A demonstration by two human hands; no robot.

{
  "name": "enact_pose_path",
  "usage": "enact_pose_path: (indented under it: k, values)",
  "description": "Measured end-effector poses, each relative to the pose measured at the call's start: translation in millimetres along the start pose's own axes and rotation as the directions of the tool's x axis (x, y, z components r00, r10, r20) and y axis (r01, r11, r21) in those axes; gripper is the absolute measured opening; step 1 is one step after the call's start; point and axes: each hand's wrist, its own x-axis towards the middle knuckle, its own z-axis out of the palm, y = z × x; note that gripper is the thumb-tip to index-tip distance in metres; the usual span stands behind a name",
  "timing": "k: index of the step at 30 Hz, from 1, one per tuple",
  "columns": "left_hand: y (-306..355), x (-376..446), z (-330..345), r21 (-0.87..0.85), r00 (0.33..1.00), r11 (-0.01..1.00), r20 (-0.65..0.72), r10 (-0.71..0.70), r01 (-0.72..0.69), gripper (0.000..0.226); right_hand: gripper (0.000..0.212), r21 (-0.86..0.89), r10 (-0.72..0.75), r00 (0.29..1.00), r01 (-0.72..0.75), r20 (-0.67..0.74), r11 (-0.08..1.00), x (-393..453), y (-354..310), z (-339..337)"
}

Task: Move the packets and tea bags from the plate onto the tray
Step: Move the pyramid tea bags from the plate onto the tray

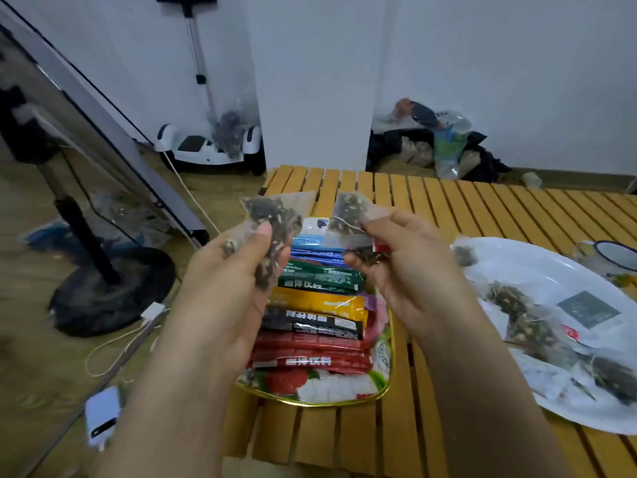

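My left hand point(231, 277) grips a see-through tea bag point(267, 210) full of dark leaves, raised above the tray. My right hand point(410, 267) pinches a second tea bag point(350, 210) by its corner, with its string and red tag at my fingers. Below both hands lies the flower-printed tray point(344, 388) with a gold rim, stacked with several coloured stick packets point(317, 305) in blue, green, yellow, black and red. At the right, the white oval plate point(558, 267) holds several more tea bags point(517, 305) and a dark square packet point(587, 308).
Everything rests on a yellow slatted wooden table point(448, 201). A white enamel mug point(617, 257) with a blue rim stands behind the plate. On the floor at the left are a black fan base point(110, 291), cables and a white phone point(103, 419).
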Motion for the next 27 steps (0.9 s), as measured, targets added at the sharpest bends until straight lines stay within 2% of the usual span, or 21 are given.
enact_pose_path:
  k: [2,4,6,9,12,14,16,19,23,25,27]
  values:
    - [-0.9,1.8,-7.1,-0.188,0.995,0.977,-0.003,-0.097,0.095,0.010,0.009,-0.029,0.031,0.999,-0.032,-0.011,0.999,1.3,11.6,8.5]
    - [1.5,3.2,-14.7,-0.369,0.984,0.912,0.037,-0.176,0.177,0.009,0.011,-0.049,0.053,0.998,-0.054,-0.025,0.997,2.5,19.9,11.6]
    - [5.9,4.7,-21.5,-0.443,0.980,0.874,0.079,-0.184,0.200,0.010,0.010,-0.057,0.076,0.996,-0.078,-0.039,0.995,3.6,23.9,13.3]
    - [10.1,8.7,-27.6,-0.436,0.981,0.879,0.078,-0.176,0.193,0.015,0.011,-0.081,0.090,0.994,-0.095,-0.064,0.992,5.5,28.0,14.9]
    - [-0.1,14.8,-32.8,-0.293,0.966,0.922,0.035,-0.255,0.254,0.017,0.014,-0.123,0.102,0.988,-0.116,-0.115,0.986,7.6,34.1,15.2]
    - [-11.6,18.0,-34.4,-0.158,0.941,0.931,-0.022,-0.337,0.330,0.009,0.014,-0.143,0.099,0.982,-0.123,-0.163,0.982,9.4,37.9,14.6]
    - [-21.8,22.3,-34.9,0.011,0.928,0.932,-0.088,-0.361,0.363,0.010,0.012,-0.128,0.094,0.977,-0.120,-0.193,0.985,11.7,40.2,13.2]
    - [-32.4,28.0,-37.4,0.321,0.948,0.896,-0.187,-0.258,0.307,0.013,0.010,-0.093,0.095,0.971,-0.117,-0.218,0.989,15.0,42.0,10.4]
    - [-36.0,23.2,-32.5,0.467,0.962,0.846,-0.201,-0.183,0.258,0.020,0.009,-0.087,0.047,0.962,-0.073,-0.269,0.994,19.7,42.6,5.1]
    - [-37.5,20.5,-28.7,0.589,0.971,0.777,-0.204,-0.122,0.222,0.020,0.008,-0.085,0.020,0.954,-0.047,-0.299,0.995,20.8,42.2,1.9]
    - [-41.4,20.5,-30.0,0.736,0.984,0.660,-0.174,-0.033,0.152,0.017,0.007,-0.085,0.008,0.951,-0.036,-0.309,0.996,20.8,42.0,-0.5]
